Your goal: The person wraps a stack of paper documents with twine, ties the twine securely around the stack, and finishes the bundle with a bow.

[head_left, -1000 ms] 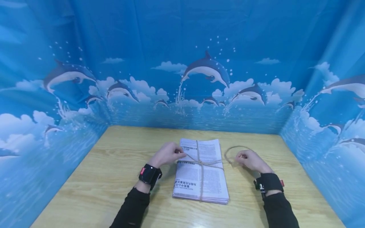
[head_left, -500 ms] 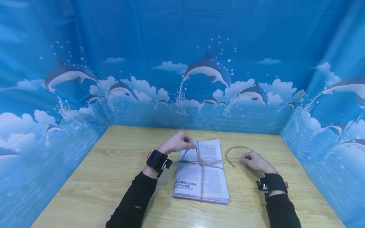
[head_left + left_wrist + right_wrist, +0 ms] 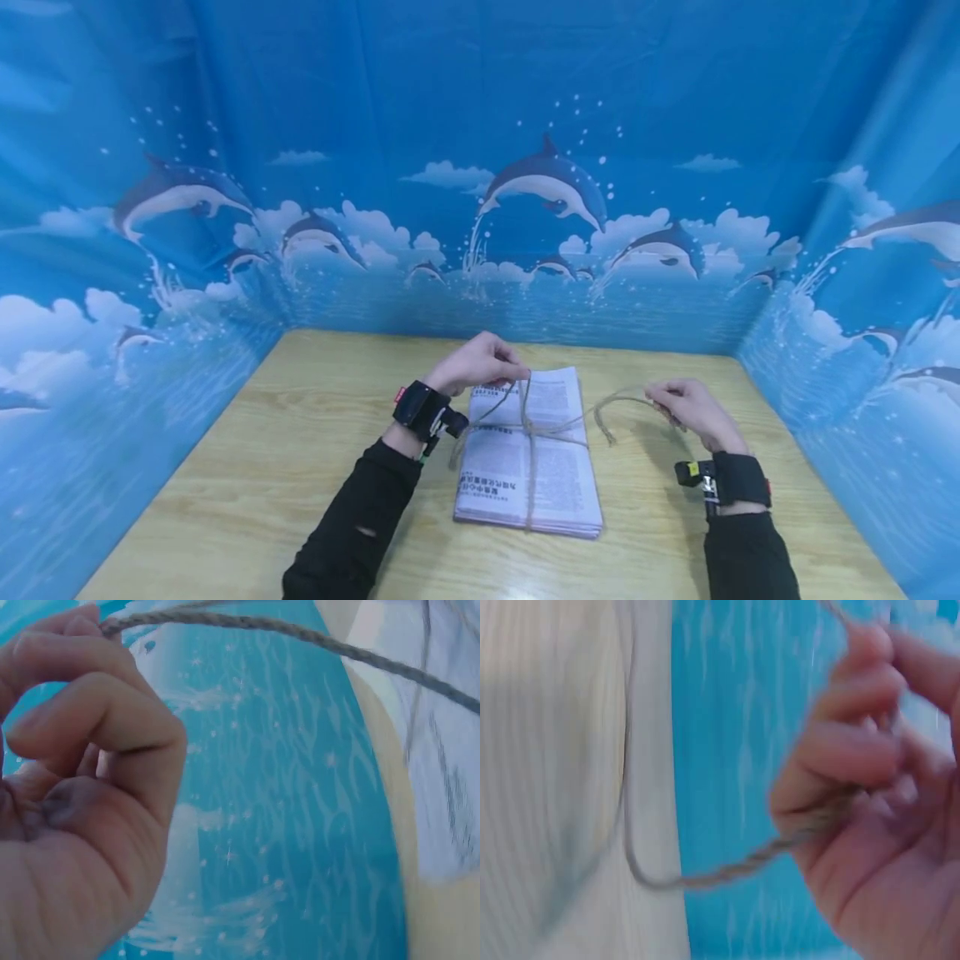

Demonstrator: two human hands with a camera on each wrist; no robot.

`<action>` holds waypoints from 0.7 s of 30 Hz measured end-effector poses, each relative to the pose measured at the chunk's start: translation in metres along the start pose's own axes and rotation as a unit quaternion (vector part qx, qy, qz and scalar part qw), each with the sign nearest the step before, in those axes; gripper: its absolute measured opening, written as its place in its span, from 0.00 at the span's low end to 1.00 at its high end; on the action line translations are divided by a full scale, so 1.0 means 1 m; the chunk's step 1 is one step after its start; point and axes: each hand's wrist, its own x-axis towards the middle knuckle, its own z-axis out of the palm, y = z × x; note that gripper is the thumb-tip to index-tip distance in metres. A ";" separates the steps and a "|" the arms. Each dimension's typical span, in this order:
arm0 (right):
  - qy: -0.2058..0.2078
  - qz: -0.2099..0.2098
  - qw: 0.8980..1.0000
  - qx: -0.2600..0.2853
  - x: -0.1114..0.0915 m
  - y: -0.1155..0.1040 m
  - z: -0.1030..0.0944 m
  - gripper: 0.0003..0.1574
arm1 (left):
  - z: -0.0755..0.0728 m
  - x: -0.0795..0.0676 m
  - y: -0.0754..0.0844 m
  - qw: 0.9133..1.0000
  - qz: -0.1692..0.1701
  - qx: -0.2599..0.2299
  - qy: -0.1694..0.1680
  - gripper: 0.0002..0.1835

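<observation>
A stack of newspapers [image 3: 558, 487] lies on the table, bound crosswise with brown twine [image 3: 532, 475] that meets in the middle of its top. Over the stack's far left part, my left hand [image 3: 480, 365] pinches a length of this twine, which rises from the crossing. The left wrist view shows the strand [image 3: 277, 628] running from its fingertips toward the papers. Right of the stack, my right hand [image 3: 693, 410] pinches the other length above the table. In the right wrist view, a slack loop of twine [image 3: 727, 871] hangs from its curled fingers.
The wood-grain table [image 3: 300, 467] is enclosed on the far side and both sides by a blue dolphin-print curtain [image 3: 420, 208]. A loose frayed twine end [image 3: 609, 435] hangs between the stack and my right hand.
My left hand has moved right and away from me, from the stack's left edge to over its far part, lifting the twine. My right hand has shifted right, drawing its strand up.
</observation>
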 end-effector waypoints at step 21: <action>0.165 -0.195 0.955 -0.151 0.078 -0.085 0.099 0.14 | 0.008 0.000 -0.001 0.998 0.044 0.035 -0.009 0.07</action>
